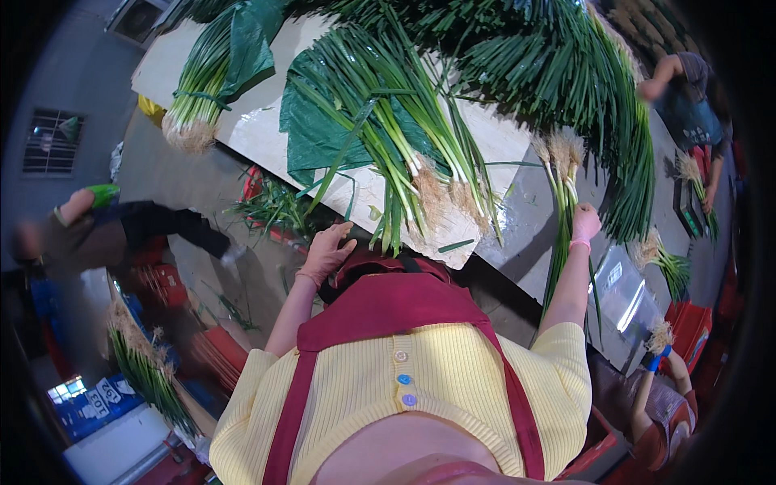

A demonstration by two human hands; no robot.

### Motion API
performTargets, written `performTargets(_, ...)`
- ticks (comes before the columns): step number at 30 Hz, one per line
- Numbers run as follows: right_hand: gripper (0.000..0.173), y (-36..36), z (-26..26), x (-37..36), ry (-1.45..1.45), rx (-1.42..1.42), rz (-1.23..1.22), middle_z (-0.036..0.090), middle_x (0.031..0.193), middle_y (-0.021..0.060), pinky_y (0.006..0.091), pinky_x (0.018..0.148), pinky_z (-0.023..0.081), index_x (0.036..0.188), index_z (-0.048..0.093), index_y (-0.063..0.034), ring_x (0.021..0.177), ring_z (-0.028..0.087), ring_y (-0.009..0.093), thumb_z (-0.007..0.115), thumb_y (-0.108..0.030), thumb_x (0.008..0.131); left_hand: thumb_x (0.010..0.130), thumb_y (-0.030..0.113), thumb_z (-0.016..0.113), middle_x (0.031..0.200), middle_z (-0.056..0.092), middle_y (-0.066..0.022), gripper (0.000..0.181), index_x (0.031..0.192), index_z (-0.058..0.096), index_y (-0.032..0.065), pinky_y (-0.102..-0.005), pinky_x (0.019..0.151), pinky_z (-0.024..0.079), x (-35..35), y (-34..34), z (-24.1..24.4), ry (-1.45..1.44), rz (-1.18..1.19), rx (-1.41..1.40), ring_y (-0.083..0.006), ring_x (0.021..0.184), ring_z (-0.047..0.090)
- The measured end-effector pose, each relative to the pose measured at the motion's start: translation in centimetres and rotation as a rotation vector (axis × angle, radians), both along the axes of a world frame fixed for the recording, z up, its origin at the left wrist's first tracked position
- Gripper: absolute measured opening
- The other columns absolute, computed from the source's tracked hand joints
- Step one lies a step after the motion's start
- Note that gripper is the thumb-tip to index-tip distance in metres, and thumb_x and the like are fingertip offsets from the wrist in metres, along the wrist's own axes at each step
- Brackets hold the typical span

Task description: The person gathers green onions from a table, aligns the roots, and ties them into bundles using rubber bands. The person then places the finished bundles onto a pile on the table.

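Note:
In the head view my right hand (585,223) is closed round a small bunch of green onions (567,188), roots up and leaves hanging down. My left hand (328,250) is off the table's front edge with fingers apart, and nothing shows in its grip. Before me several loose green onions (418,127) lie across a green plastic sheet (309,145) on the pale table board (260,133), their roots towards me. At the board's upper left lies a bundle of green onions (197,109), tied near the roots and partly covered with green sheeting.
A large heap of green onions (545,73) fills the far right of the table. A clear plastic sheet or tray (624,297) lies at the right. Leaf scraps (282,209) are beyond my left hand. Co-workers stand at left (91,233), upper right (691,103) and lower right (661,400).

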State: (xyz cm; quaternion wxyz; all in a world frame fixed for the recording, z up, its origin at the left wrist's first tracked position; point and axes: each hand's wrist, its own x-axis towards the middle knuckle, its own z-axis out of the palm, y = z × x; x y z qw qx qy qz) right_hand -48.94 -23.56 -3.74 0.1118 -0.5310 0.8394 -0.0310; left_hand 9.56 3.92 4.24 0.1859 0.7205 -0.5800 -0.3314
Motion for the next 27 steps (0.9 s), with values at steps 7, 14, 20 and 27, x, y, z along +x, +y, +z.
performTargets(7, 0.030, 0.0, 0.5, 1.7, 0.076, -0.145, 0.090, 0.068, 0.089, 0.0125, 0.0399, 0.079, 0.049, 0.095, 0.070, -0.0148, 0.086, 0.065, 0.032, 0.063, -0.033, 0.072, 0.080, 0.017, 0.067, 0.096, 0.064, -0.0100, 0.040, 0.116, 0.057, 0.0054, -0.0295, 0.078, 0.050, 0.9, 2.5, -0.2, -0.003, 0.110, -0.005, -0.0210, 0.085, 0.063)
performTargets(14, 0.030, -1.0, 2.6, 2.9, 0.058, -0.142, 0.075, 0.068, 0.088, 0.0131, 0.0410, 0.078, 0.049, 0.093, 0.070, -0.0130, 0.084, 0.064, 0.032, 0.063, -0.033, 0.071, 0.079, 0.018, 0.067, 0.098, 0.063, -0.0133, 0.040, 0.114, 0.057, 0.0015, -0.0327, 0.079, 0.050, 1.4, 3.4, -0.4, 0.030, 0.148, -0.010, -0.0257, 0.088, 0.063)
performTargets(20, 0.042, -2.0, 2.6, 10.2, 0.082, -0.554, 0.212, 0.063, 0.106, 0.0127, 0.0403, 0.088, 0.043, 0.114, 0.062, -0.0107, 0.098, 0.058, 0.032, 0.066, -0.029, 0.076, 0.081, 0.017, 0.067, 0.098, 0.063, -0.0115, 0.040, 0.117, 0.056, 0.0036, -0.0307, 0.080, 0.049, 1.7, 2.9, -0.7, 0.024, 0.143, 0.049, -0.0222, 0.087, 0.063)
performTargets(27, 0.050, 1.8, 2.0, 31.5, -0.401, -0.463, 0.929, 0.060, 0.109, 0.0112, 0.0421, 0.093, 0.037, 0.125, 0.053, -0.0104, 0.103, 0.052, 0.029, 0.065, -0.024, 0.078, 0.075, 0.030, 0.064, 0.118, 0.056, -0.0186, 0.056, 0.122, 0.051, 0.0035, -0.0408, 0.088, 0.046, 4.0, -1.9, -2.0, -0.121, 0.031, -0.125, -0.0354, 0.104, 0.056)
